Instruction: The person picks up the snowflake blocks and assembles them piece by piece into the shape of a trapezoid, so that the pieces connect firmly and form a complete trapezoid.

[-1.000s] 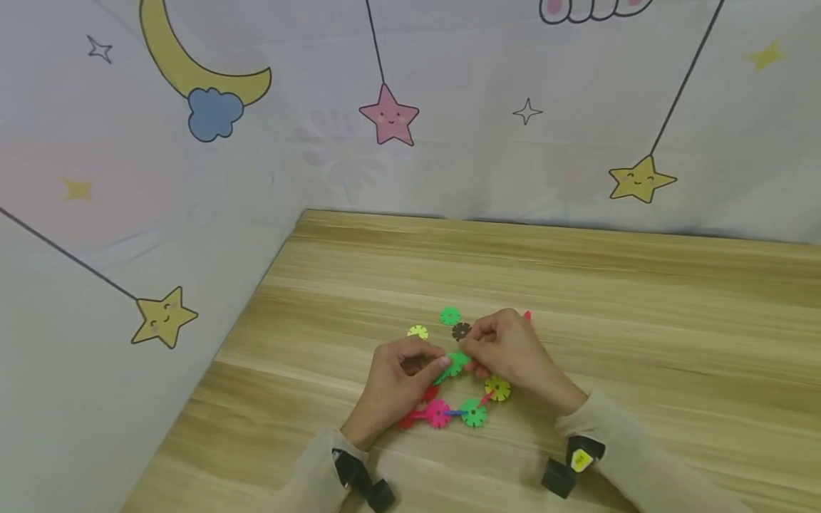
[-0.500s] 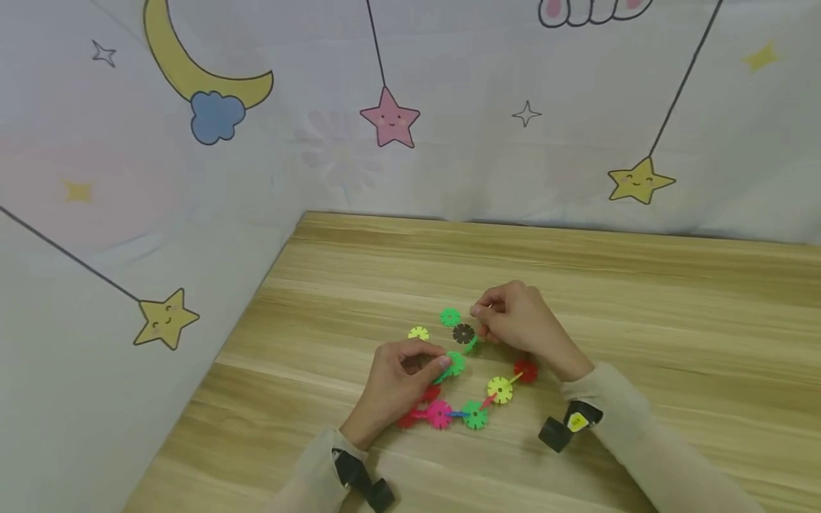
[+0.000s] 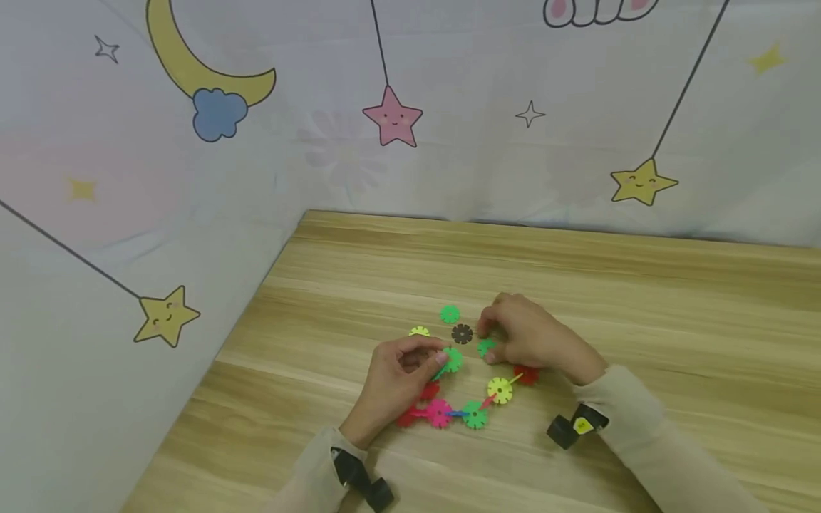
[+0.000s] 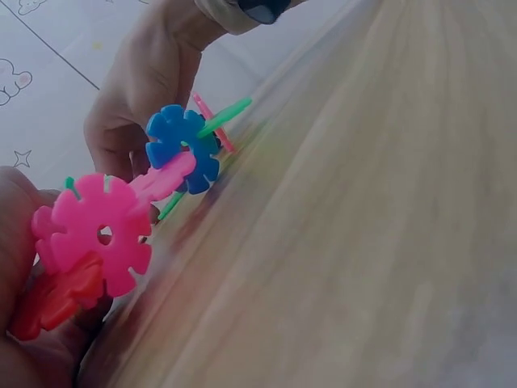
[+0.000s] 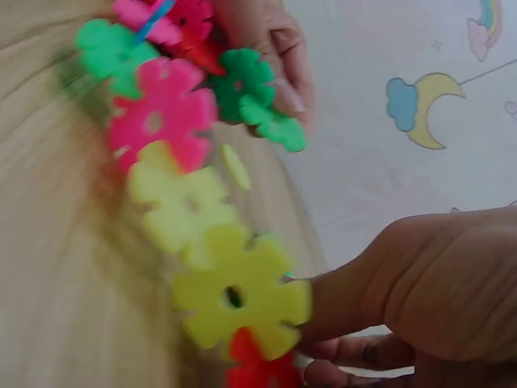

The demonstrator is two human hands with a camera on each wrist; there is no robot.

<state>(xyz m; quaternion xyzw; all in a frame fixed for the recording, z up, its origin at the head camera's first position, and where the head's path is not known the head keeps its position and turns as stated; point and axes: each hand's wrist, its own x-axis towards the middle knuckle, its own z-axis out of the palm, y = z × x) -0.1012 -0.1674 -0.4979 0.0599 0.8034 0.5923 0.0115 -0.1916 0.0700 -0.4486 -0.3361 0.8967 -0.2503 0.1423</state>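
Notched plastic snowflake discs are joined into a curved chain on the table, including a pink disc (image 3: 439,413), a lower green disc (image 3: 474,415), a yellow disc (image 3: 500,390) and a red disc (image 3: 527,375). My left hand (image 3: 400,381) pinches the chain's upper left end at a green disc (image 3: 452,360); in the right wrist view two joined green discs (image 5: 275,125) show by its thumb. On the other side my right hand (image 3: 532,335) has thumb and fingers about a separate green disc (image 3: 485,347). Its fingertips are partly hidden in the right wrist view.
Behind the hands lie a loose green disc (image 3: 450,313), a dark disc (image 3: 462,333) and a pale yellow disc (image 3: 420,332). The wooden table (image 3: 577,271) meets a printed cloth backdrop (image 3: 474,164) at the back and left.
My right hand drew away from the left hand, lifted back, then came down around a green disc, which has shifted slightly right. My left hand keeps its pinch on the chain.
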